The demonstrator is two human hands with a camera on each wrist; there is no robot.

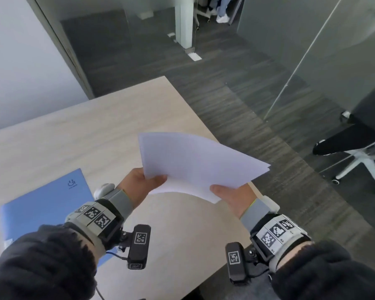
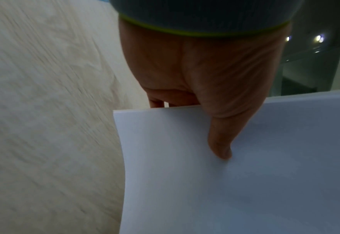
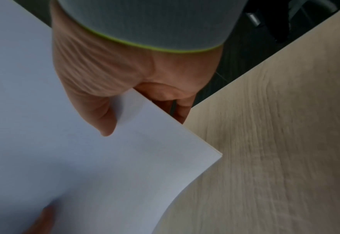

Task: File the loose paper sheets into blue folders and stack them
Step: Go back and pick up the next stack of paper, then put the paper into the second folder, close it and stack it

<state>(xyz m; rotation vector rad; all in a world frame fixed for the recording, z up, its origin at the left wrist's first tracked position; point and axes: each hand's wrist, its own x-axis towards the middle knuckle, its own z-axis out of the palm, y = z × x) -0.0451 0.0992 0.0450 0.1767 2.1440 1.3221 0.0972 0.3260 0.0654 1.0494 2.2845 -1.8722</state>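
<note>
Paper sheets (image 1: 193, 167): a thin white sheaf at frame centre, held above the table (image 1: 74, 131).
Left hand (image 1: 142, 184): pinches the near left corner, thumb on top.
Right hand (image 1: 231, 197): pinches the near right corner likewise.
Handling: likely light, floppy and slippery; it sags between grips, so hold both edges.
Blue folder (image 1: 46, 204): lower left, closed, partly hidden by the left arm.
Hidden: fingers beneath the paper; sheet count unclear.

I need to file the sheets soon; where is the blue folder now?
In the head view, the blue folder lies closed on the table, at the person's left, beside the left hand.
</note>
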